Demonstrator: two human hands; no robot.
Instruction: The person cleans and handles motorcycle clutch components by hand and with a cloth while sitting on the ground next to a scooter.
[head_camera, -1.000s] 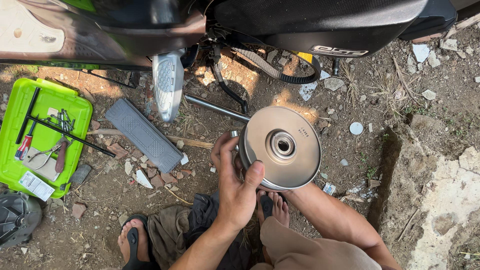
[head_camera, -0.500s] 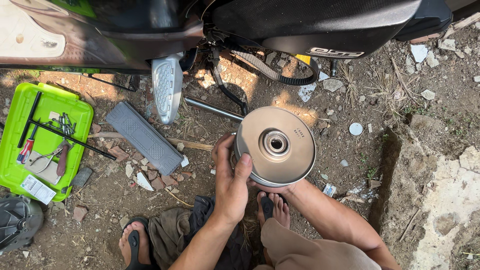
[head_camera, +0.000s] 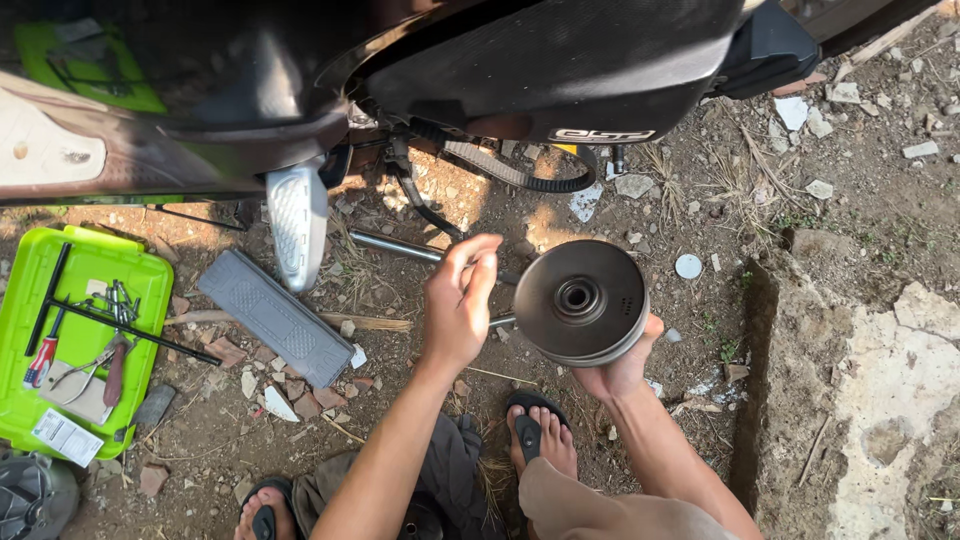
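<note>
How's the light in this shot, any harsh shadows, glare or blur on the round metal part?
Head view: hard sunlight on the dirt and pale concrete slab, which looks nearly washed out; the scooter body casts deep shadow across the top. The pulley disc sits shaded, no glare, reasonably sharp. The left hand shows slight softness; the right hand is sharp.

Ahead of the left hand's fingers (head_camera: 470, 265) a steel rod (head_camera: 395, 246) lay across the dirt, with the scooter's footpeg (head_camera: 297, 222) and hanging belt (head_camera: 520, 175) crowding beyond it. Beside them the metal drum (head_camera: 582, 300) (cupped by the right hand (head_camera: 620, 365)) blocked that side; open ground lay toward the grey footplate (head_camera: 275, 315)
</note>
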